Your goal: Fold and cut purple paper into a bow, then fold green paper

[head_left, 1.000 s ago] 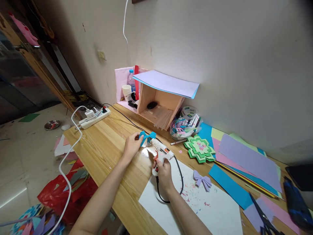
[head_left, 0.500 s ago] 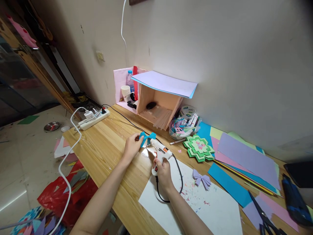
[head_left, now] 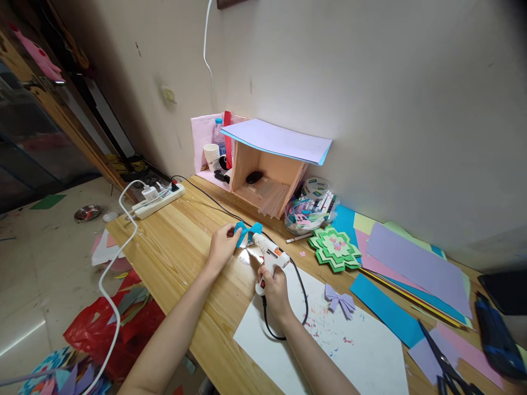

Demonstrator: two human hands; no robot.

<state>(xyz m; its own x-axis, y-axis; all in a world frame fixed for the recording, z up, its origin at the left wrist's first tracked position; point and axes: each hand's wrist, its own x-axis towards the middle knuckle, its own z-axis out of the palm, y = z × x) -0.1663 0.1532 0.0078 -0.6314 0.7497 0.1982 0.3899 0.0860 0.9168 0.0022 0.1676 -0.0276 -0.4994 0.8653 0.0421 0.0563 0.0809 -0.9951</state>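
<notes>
Between the thumb and fingers of my left hand (head_left: pixel 223 245) is the left side of a blue paper bow (head_left: pixel 248 231), held just above the wooden table. My right hand (head_left: pixel 275 288) is wrapped round the handle of a white hot glue gun (head_left: pixel 269 250) with orange parts. Its nozzle points up and left at the bow's middle; whether the tip touches the paper I cannot tell. A black cord runs from the gun's handle. On the white sheet (head_left: pixel 329 351) below lies a purple paper bow (head_left: pixel 340 301).
Behind stand a cardboard box (head_left: pixel 263 175) and a tub of craft supplies (head_left: pixel 308 211). A layered green paper flower (head_left: pixel 335 248), coloured paper (head_left: pixel 415 263), a blue strip (head_left: pixel 387 310) and black scissors (head_left: pixel 444 365) lie to the right. A power strip (head_left: pixel 160 202) sits at the left edge.
</notes>
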